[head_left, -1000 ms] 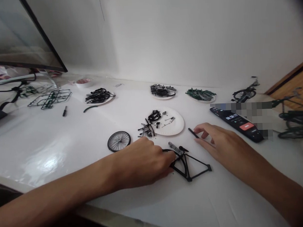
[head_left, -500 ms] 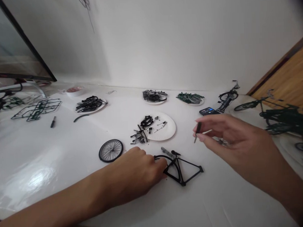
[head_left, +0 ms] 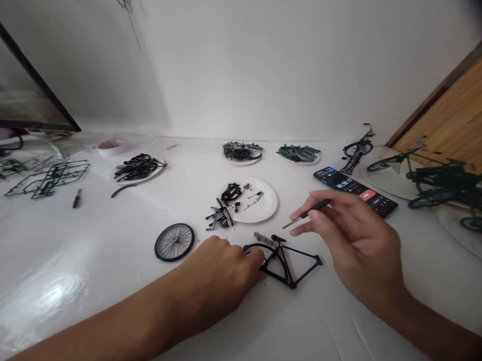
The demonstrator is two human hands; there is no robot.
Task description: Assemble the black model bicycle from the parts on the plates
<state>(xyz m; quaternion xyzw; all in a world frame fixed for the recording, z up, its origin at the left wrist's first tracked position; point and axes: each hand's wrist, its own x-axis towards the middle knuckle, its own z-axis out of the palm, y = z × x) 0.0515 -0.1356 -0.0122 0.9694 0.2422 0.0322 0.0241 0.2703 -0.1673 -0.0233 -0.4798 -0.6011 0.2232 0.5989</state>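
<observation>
The right hand (head_left: 357, 245), grip closed around the screwdriver (head_left: 318, 207), has swung the tool from near-upright to slanting leftward, bringing its tip closer to the bicycle frame (head_left: 287, 266), which the left hand (head_left: 224, 268) grasps by its left end on the tabletop (head_left: 270, 327).

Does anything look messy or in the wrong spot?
Yes, two things. Some black and grey parts sit at the middle paper plate's left edge, partly out on the table. A curved black strip lies off by itself, apart from the black heap.
</observation>
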